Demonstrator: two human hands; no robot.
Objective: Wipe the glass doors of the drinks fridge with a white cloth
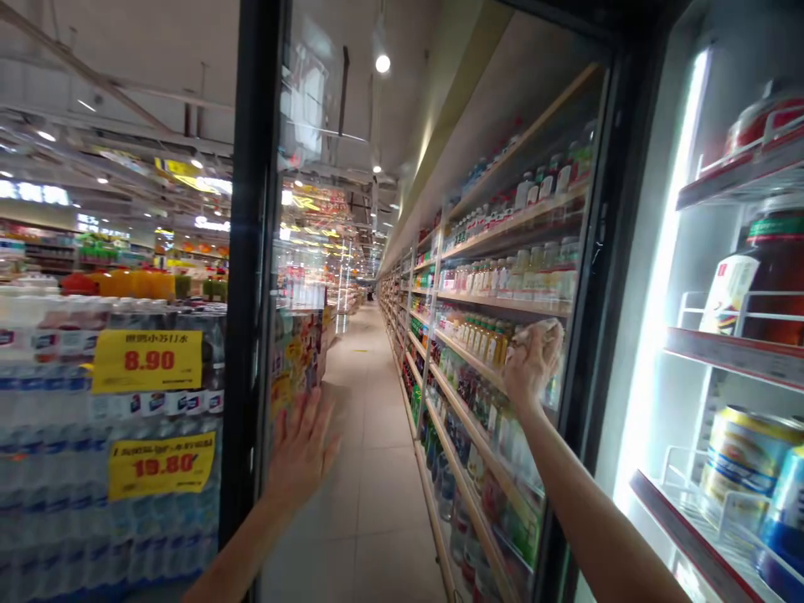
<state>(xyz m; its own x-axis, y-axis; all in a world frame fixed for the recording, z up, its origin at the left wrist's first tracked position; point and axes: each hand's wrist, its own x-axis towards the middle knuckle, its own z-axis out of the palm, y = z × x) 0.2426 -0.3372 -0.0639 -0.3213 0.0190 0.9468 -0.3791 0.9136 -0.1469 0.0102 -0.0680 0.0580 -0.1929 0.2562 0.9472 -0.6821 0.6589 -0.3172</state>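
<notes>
Head view: glass cooler door [377,377], black-framed, standing across the aisle. Right hand [531,364] has its fingers closed on a pale cloth [546,333], held at the glass. Cloth lies beneath and just past the fingertips, near the door's right edge, about mid-height. Left hand [305,444] open, fingers spread, near the left edge; contact with the glass cannot be told. Lit shelf [703,540] with cans [744,456] stands right of the right forearm. Risks, as judged: uneven pressure could swing the door; a loose grip could drop the cloth.
</notes>
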